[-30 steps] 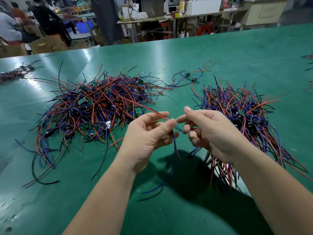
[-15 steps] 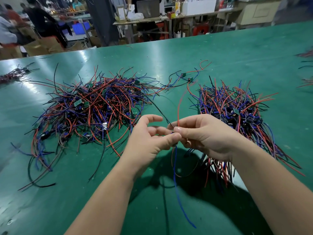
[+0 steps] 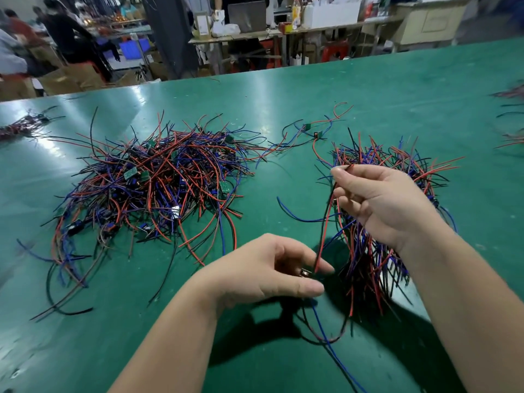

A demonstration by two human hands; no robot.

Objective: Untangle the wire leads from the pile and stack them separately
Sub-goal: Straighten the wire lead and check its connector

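A large tangled pile [image 3: 158, 188] of red, blue and black wire leads with small green boards lies on the green table at the left. A neater stack of leads [image 3: 377, 251] lies at the right, partly under my right hand. My right hand [image 3: 380, 205] pinches the upper ends of a red and black lead [image 3: 324, 222] above that stack. My left hand [image 3: 272, 270] holds the lead's lower part, where a small component sits between its fingers. A blue wire [image 3: 329, 336] hangs from the left hand toward the near edge.
Two loose leads with green boards [image 3: 312, 131] lie between the piles at the back. Small bundles lie at the far left [image 3: 22, 127] and far right [image 3: 510, 137] of the green table [image 3: 368, 89]. People and benches stand behind it.
My hands have drawn apart: the right hand rose over the right stack with the wire ends, the left hand dropped toward me. The lead now stretches between them.
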